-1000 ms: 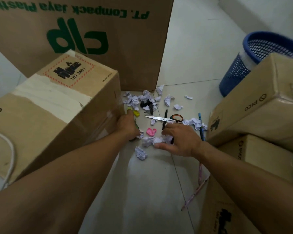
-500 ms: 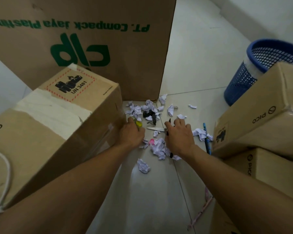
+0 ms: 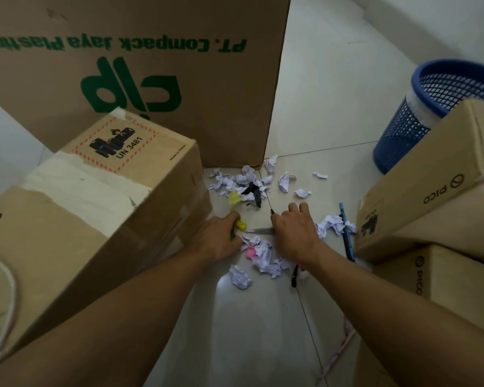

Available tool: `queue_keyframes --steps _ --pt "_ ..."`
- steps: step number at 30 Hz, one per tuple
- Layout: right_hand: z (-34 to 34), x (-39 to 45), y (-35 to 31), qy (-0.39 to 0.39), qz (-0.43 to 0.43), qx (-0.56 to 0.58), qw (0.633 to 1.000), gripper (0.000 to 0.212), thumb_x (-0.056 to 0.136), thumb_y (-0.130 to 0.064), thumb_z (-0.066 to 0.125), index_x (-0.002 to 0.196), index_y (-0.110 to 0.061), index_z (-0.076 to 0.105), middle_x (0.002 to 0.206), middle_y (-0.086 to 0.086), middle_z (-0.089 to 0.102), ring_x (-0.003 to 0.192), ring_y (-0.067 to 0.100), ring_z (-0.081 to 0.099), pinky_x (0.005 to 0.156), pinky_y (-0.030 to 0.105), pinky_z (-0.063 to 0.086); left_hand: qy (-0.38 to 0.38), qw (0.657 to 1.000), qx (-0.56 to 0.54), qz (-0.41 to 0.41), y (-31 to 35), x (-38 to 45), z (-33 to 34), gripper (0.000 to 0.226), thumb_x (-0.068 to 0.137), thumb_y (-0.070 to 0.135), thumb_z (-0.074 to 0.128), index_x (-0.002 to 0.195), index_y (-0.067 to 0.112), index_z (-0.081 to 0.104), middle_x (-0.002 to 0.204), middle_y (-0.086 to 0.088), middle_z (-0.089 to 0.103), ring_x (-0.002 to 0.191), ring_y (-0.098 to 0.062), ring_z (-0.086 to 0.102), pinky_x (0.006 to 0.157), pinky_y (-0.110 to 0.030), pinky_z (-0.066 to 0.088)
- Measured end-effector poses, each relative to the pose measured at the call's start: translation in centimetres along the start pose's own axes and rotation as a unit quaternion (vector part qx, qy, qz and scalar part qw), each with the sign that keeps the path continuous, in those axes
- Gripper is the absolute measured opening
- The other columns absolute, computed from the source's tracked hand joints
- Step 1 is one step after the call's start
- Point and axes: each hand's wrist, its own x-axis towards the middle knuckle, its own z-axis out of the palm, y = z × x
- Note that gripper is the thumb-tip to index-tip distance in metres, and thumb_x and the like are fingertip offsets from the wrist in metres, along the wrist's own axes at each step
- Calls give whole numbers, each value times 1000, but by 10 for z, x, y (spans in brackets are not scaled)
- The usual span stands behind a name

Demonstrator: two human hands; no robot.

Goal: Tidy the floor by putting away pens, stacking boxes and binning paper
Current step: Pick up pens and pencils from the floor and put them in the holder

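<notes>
Crumpled white paper scraps lie scattered on the tiled floor between cardboard boxes. My left hand grips a yellow-capped marker beside the taped box. My right hand is curled over a black pen, whose tip sticks out past my index finger. It also covers the handles of the scissors; only the blade shows. A blue pen lies to the right, a pink patterned pen nearer me. The blue mesh bin stands at the far right.
A tall printed carton blocks the far side. Two PICO boxes, upper and lower, are stacked crookedly on the right. More paper, a yellow scrap and a black scrap lie ahead. A white cord hangs at left.
My right hand slid forward off the paper onto the scissors' handles and the black pen. My left hand stayed on the yellow-capped marker. The view tilted slightly.
</notes>
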Motion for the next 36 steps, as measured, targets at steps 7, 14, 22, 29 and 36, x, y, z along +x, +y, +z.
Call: queue_keyframes --steps 7,14,22,29,36 --pt "-7 -7 2 26 48 74 996 29 81 -4 56 107 -19 55 92 6 67 94 26 50 84 38 31 6 998 41 49 -5 -5 -6 33 96 41 55 124 23 53 94 -7 68 81 -22 62 71 -36 53" --pt "-11 -1 13 74 185 331 922 47 88 -12 71 132 -27 62 110 5 71 109 28 59 94 41 48 -52 982 151 96 6 2 2 35 105 38 39 139 31 38 104 -8 60 88 -28 59 71 -36 46" --pt "-45 -10 36 101 301 666 675 24 89 1 72 113 -5 74 98 6 74 91 21 72 69 21 55 15 1000 23 -1 9 8 1 24 100 35 53 119 21 49 101 -5 61 86 -21 56 75 -33 46" --pt "-64 -11 45 28 357 724 590 24 102 -12 52 97 -16 75 102 5 71 88 17 59 89 37 46 59 980 -181 -56 25 7 -22 16 94 15 63 109 15 57 104 -5 61 86 -22 57 69 -34 48" --pt "-89 -25 36 17 346 739 578 31 106 -18 41 87 -13 66 69 0 56 69 15 47 56 27 32 -49 961 -259 -82 38 -9 -40 15 94 9 55 108 14 55 84 -14 64 37 -16 47 40 -24 39"
